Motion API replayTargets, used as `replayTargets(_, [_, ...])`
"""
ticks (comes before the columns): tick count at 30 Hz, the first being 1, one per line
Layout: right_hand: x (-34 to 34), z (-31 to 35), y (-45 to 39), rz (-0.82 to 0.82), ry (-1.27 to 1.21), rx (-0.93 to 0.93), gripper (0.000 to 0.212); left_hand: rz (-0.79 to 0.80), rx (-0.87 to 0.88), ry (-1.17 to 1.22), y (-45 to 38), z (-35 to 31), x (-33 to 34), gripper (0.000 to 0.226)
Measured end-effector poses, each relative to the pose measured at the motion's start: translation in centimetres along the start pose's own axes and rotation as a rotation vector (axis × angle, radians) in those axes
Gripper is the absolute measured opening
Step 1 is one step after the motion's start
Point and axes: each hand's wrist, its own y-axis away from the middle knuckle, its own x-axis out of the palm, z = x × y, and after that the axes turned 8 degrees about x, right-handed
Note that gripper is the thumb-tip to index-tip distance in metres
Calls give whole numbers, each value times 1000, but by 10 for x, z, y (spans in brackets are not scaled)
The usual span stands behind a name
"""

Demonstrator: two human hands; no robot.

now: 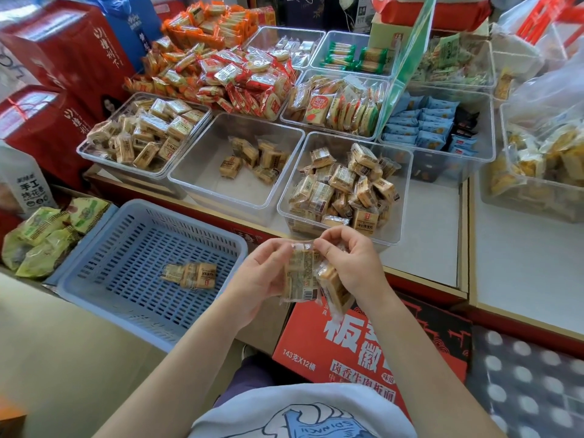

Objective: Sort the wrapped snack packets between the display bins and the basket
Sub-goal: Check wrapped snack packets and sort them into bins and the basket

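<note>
Between my two hands I hold tan wrapped snack packets point(301, 276) in front of the counter edge. My left hand point(259, 276) cups the flat packet from the left. My right hand point(350, 263) pinches its top seal and grips another packet point(335, 287) under the palm. The blue slotted basket point(104, 248) lies to the lower left with two packets point(192, 275) in it. Clear display bins stand beyond: a full one point(406, 172) just above my hands, a nearly bare one point(202, 165) with several packets point(256, 159), and a full one point(91, 147) at left.
More clear bins of red, green and blue packets fill the back of the counter. Red cartons point(63, 58) stand at left, green bags point(47, 238) beside the basket. A red printed box point(363, 352) sits on the floor under my hands. White counter surface point(426, 235) lies right of the front bin.
</note>
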Motion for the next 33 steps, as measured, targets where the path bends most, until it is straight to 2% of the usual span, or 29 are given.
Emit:
replayTargets(3, [3, -1, -1, -59, -54, 79, 10, 76, -17, -85, 3, 3, 1, 48])
replayTargets(8, [12, 1, -5, -21, -75, 318, 35, -95, 39, -159, 6, 11, -2, 31])
replayTargets(10, [20, 4, -5, -10, -123, 387, 45, -66, 52, -165, 6, 15, -1, 38])
replayTargets(13, [36, 6, -1, 7, -244, 423, 44, -51, 79, -253, 5, 20, 3, 59])
replayTargets(16, [40, 6, 2, 130, -356, 413, 41, -177, 94, -218, 4, 20, -1, 54])
replayTargets(19, [30, 4, 0, 205, -224, 295, 31, -188, 67, -79, 5, 20, -14, 64])
replayTargets(22, [16, 3, -4, 193, -182, 221, 14, -127, 65, -60, 7, 20, -22, 68])
replayTargets(29, [10, 7, -6, 145, -63, 79, 14, 5, -1, -74, 2, 17, -23, 71])
replayTargets(33, [10, 5, -7, 148, -241, 113, 9, -68, -29, -75, 2, 15, -18, 68])
